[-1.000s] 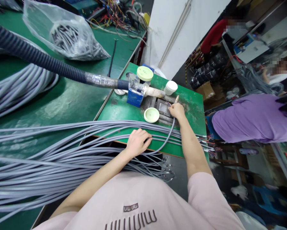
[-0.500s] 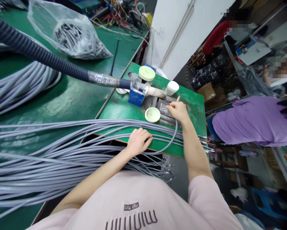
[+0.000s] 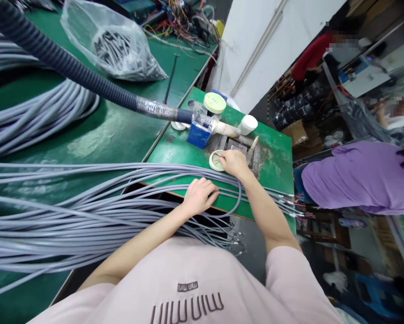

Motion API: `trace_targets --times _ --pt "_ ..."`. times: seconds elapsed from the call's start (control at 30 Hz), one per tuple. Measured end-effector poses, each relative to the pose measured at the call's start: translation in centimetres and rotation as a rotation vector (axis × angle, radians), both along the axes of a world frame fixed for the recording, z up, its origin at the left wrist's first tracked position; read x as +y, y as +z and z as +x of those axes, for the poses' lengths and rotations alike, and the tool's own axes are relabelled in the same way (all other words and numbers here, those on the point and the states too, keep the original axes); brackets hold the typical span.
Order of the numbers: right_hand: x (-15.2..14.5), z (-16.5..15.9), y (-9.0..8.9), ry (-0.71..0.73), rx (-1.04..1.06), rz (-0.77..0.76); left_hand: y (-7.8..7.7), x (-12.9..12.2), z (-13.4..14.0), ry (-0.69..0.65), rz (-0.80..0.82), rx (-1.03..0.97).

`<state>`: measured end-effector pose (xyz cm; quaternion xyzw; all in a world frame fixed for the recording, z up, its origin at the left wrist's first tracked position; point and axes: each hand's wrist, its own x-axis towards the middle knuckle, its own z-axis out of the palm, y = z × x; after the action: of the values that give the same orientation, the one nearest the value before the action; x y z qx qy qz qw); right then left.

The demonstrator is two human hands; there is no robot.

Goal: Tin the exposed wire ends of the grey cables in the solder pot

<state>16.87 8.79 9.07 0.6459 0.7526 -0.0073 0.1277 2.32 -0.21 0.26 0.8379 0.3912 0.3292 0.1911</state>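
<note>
My right hand [image 3: 234, 163] is closed in a pinch on the end of a grey cable [image 3: 239, 194]. Thin wires stick out of that end, over a small pale yellow dish [image 3: 215, 166]. From my hand the cable loops down towards the table's front edge. My left hand [image 3: 201, 196] lies on a bundle of grey cables [image 3: 147, 173], its fingers curled over them; their tips are hidden. Just past my right hand sits a dark metal block with a shiny top [image 3: 236, 146], with a brush-like stick [image 3: 253, 148] beside it.
A ribbed hose [image 3: 103, 87] ends in a taped nozzle [image 3: 226, 129] at a blue box [image 3: 199, 136]. Behind are a white cup [image 3: 248, 124] and a round yellowish lid [image 3: 214, 103]. A plastic bag of cable pieces [image 3: 120, 54] lies farther left. A person in purple [image 3: 357, 175] is at right.
My right hand has moved left from the metal block to the pale dish, carrying the cable end. My left hand stays on the cables. The whole view has shifted slightly.
</note>
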Motion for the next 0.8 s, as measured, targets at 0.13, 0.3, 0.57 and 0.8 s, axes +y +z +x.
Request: trace_targets --times 0.13,0.3,0.57,0.8 --pt "0.0 -0.2 -0.1 -0.025 -0.027 0.011 -0.1 0.0 0.0 -0.002 -0.001 0.000" --pt "0.1 1.6 1.0 -0.036 0.073 0.085 0.0 0.0 0.0 -0.003 -0.018 -0.006" --pt "2.3 7.7 0.8 -0.349 0.079 0.203 -0.1 0.1 0.0 -0.012 -0.027 -0.003" --pt "3.7 8.4 -1.1 -0.451 0.063 0.110 0.0 0.1 0.0 -0.016 -0.028 -0.027"
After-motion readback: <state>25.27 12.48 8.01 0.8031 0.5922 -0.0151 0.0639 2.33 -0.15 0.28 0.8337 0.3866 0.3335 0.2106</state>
